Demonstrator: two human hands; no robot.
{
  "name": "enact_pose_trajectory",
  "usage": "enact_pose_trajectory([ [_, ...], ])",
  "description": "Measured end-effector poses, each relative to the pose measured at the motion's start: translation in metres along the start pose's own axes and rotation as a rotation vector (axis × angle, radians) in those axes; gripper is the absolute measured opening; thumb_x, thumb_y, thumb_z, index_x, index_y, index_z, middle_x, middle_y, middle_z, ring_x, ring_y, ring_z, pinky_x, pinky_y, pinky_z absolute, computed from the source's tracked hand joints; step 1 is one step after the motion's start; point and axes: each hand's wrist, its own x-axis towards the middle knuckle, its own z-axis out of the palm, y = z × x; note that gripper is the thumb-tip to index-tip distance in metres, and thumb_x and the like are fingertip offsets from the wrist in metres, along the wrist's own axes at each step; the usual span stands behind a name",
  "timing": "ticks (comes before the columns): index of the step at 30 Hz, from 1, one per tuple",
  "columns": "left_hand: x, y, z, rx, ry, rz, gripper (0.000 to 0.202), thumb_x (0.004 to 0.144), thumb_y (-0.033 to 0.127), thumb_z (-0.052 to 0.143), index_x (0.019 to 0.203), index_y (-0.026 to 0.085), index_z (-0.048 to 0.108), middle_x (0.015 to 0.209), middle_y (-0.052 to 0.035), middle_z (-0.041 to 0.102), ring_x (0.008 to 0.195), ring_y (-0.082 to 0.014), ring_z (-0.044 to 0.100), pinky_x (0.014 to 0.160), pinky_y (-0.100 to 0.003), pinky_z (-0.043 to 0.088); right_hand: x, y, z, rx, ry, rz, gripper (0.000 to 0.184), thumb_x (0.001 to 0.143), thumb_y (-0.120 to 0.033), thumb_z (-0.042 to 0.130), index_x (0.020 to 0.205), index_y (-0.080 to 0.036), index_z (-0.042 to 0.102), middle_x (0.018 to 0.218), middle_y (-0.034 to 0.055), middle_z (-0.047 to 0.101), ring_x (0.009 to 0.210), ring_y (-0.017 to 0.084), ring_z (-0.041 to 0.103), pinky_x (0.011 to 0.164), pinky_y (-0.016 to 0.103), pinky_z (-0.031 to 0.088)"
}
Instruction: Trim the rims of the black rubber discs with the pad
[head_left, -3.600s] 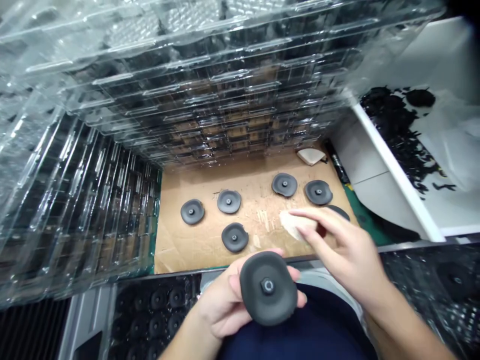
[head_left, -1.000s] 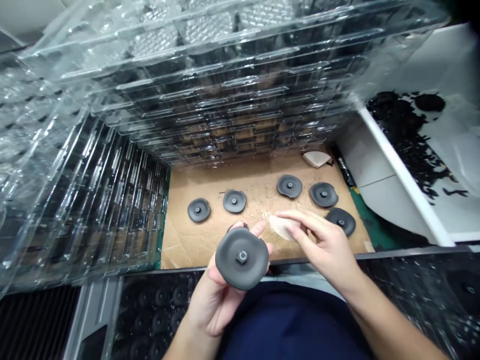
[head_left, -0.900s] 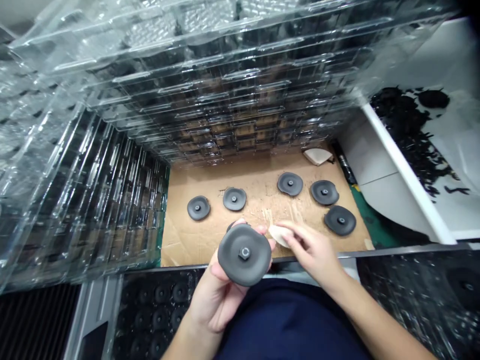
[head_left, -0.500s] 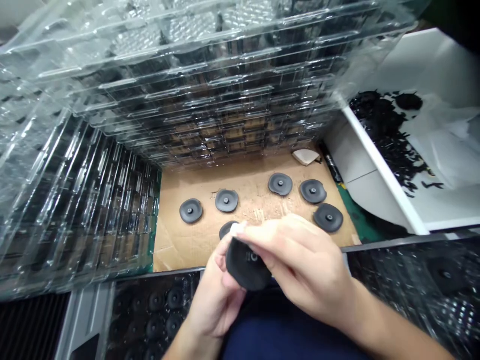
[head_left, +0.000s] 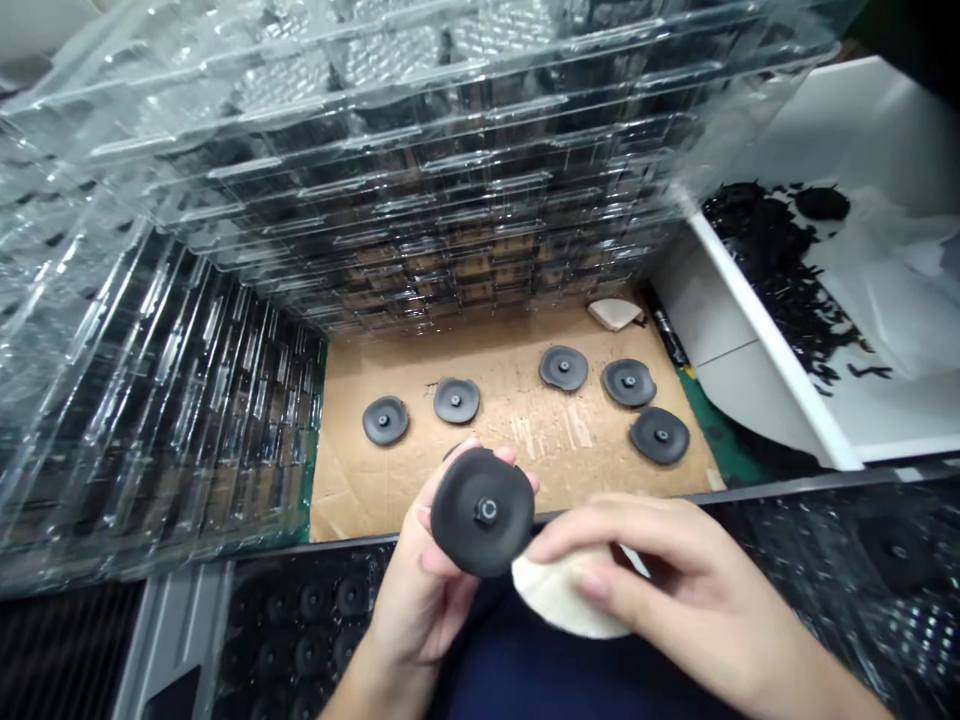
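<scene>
My left hand (head_left: 442, 590) grips a round black plastic disc (head_left: 465, 530) with a small raised hub at its centre, hub side facing up. Pinched between the thumb and fingers of my right hand (head_left: 675, 580) is a cream-coloured cloth pad (head_left: 570, 600), its tip at or very near the disc's lower right edge. On the cardboard sheet (head_left: 525, 470) beyond my hands lie several similar discs, among them a left one (head_left: 385, 421), a middle one (head_left: 564, 368) and a right one (head_left: 660, 436). One more is almost wholly hidden behind my left hand.
Tall stacks of clear plastic trays (head_left: 420, 190) rise behind and to the left. At right stands a white bin (head_left: 772, 330) with black scraps (head_left: 780, 260). A folded cream pad (head_left: 615, 313) and a black marker (head_left: 667, 335) lie near it. A tray with discs (head_left: 307, 620) sits at lower left.
The disc has been turned over, from its marked smooth face to its hub face. My right hand has drawn back to the right and down, and the pad in it now shows.
</scene>
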Motion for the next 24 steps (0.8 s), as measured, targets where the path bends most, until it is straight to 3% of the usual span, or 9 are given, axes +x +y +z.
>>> enact_pose_trajectory([
  [2, 0.001, -0.001, 0.0, -0.033, -0.04, 0.0, 0.048, 0.056, 0.034, 0.084, 0.102, 0.028, 0.071, 0.108, 0.0007, 0.074, 0.096, -0.0201, 0.069, 0.086, -0.026, 0.054, -0.004, 0.012, -0.006, 0.254, 0.074, 0.124, 0.015, 0.087, -0.024, 0.061, 0.097, -0.031, 0.07, 0.091, -0.0043, 0.073, 0.076, 0.01, 0.067, 0.063, 0.014, 0.051],
  [4, 0.002, -0.002, -0.001, -0.06, -0.086, -0.001, 0.048, 0.058, 0.029, 0.084, 0.104, 0.027, 0.07, 0.109, -0.0001, 0.074, 0.098, -0.02, 0.069, 0.087, -0.025, 0.053, -0.007, 0.029, -0.009, 0.37, 0.244, 0.225, 0.015, 0.087, -0.03, 0.062, 0.1, -0.032, 0.07, 0.094, -0.0032, 0.072, 0.076, 0.009, 0.066, 0.062, 0.014, 0.05],
  [8, 0.003, -0.002, 0.0, -0.064, -0.071, -0.005, 0.052, 0.056, 0.031, 0.085, 0.105, 0.027, 0.07, 0.111, -0.0017, 0.073, 0.1, -0.0216, 0.068, 0.089, -0.026, 0.052, -0.009, 0.051, -0.008, 0.308, 0.376, 0.333, 0.019, 0.086, -0.036, 0.064, 0.101, -0.026, 0.07, 0.089, 0.0006, 0.07, 0.074, 0.011, 0.063, 0.061, 0.016, 0.05],
  [11, 0.002, -0.002, 0.005, -0.033, 0.012, -0.01, 0.049, 0.055, 0.03, 0.085, 0.102, 0.027, 0.071, 0.109, -0.0012, 0.073, 0.1, -0.0215, 0.068, 0.089, -0.027, 0.052, -0.006, 0.042, -0.007, 0.131, 0.39, 0.251, 0.018, 0.089, -0.034, 0.059, 0.104, -0.028, 0.068, 0.089, -0.0007, 0.07, 0.071, 0.011, 0.062, 0.058, 0.016, 0.05],
  [14, 0.002, -0.006, 0.007, -0.015, 0.034, -0.01, 0.049, 0.056, 0.029, 0.085, 0.103, 0.027, 0.07, 0.109, -0.0017, 0.073, 0.1, -0.0207, 0.067, 0.087, -0.026, 0.052, 0.003, 0.015, -0.002, -0.105, 0.426, 0.033, 0.02, 0.091, -0.025, 0.056, 0.109, -0.03, 0.064, 0.095, -0.0028, 0.069, 0.072, 0.009, 0.062, 0.061, 0.016, 0.05],
  [18, 0.001, -0.011, 0.004, 0.021, 0.062, -0.018, 0.046, 0.061, 0.027, 0.082, 0.105, 0.026, 0.069, 0.107, -0.0014, 0.072, 0.099, -0.0171, 0.066, 0.088, -0.024, 0.051, 0.017, -0.016, 0.009, -0.347, 0.194, -0.387, 0.023, 0.09, -0.013, 0.05, 0.109, -0.014, 0.063, 0.095, 0.0053, 0.07, 0.084, 0.015, 0.064, 0.077, 0.024, 0.052],
  [21, 0.001, -0.011, 0.0, 0.033, 0.088, 0.008, 0.041, 0.061, 0.019, 0.081, 0.1, 0.03, 0.07, 0.106, 0.0027, 0.073, 0.096, -0.0159, 0.067, 0.088, -0.023, 0.051, 0.025, -0.022, 0.014, -0.407, -0.081, -0.316, 0.022, 0.091, -0.011, 0.046, 0.1, -0.014, 0.066, 0.083, 0.0037, 0.069, 0.075, 0.013, 0.063, 0.071, 0.024, 0.053],
  [22, 0.002, -0.011, -0.001, 0.028, 0.08, 0.011, 0.043, 0.06, 0.016, 0.082, 0.098, 0.03, 0.071, 0.104, 0.0036, 0.073, 0.095, -0.0155, 0.068, 0.087, -0.022, 0.052, 0.027, -0.021, 0.015, -0.424, -0.113, -0.267, 0.022, 0.091, -0.011, 0.046, 0.099, -0.015, 0.067, 0.083, 0.003, 0.068, 0.074, 0.013, 0.063, 0.07, 0.023, 0.053],
  [24, 0.002, -0.011, 0.0, 0.039, 0.043, -0.006, 0.045, 0.058, 0.02, 0.083, 0.1, 0.03, 0.07, 0.103, 0.0029, 0.073, 0.098, -0.0165, 0.067, 0.086, -0.021, 0.052, 0.03, -0.019, 0.018, -0.46, -0.017, -0.322, 0.023, 0.091, -0.01, 0.046, 0.101, -0.013, 0.066, 0.083, 0.005, 0.068, 0.075, 0.015, 0.062, 0.071, 0.026, 0.053],
])
